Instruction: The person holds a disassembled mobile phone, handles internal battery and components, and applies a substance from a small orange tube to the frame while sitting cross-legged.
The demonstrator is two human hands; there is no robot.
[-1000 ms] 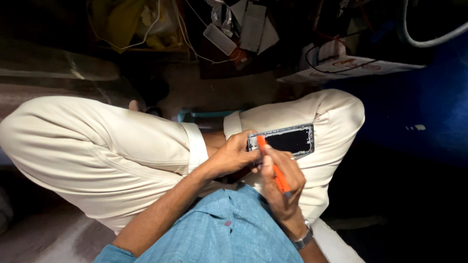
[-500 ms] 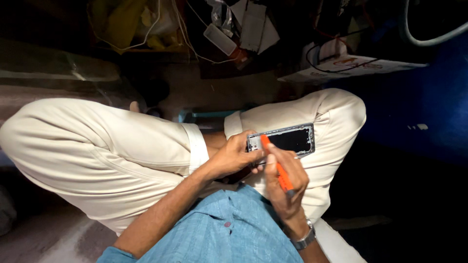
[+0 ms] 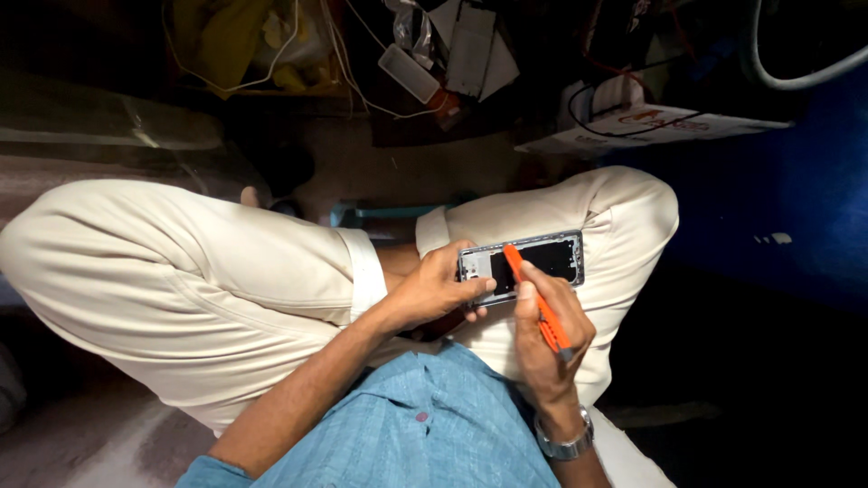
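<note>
The left hand [image 3: 434, 291] is gripping the near end of an opened smartphone [image 3: 523, 264] lying on the knee, fingers clamped around its edge. The right hand [image 3: 547, 348] is pinching an orange screwdriver [image 3: 537, 302], tip touching the phone's interior just beyond the fingertips.

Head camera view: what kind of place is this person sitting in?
Probably a small phone repair spot, worked cross-legged on the floor. The left hand steadies an opened phone, the right hand holds an orange tool, and loose cables lie nearby.
</note>
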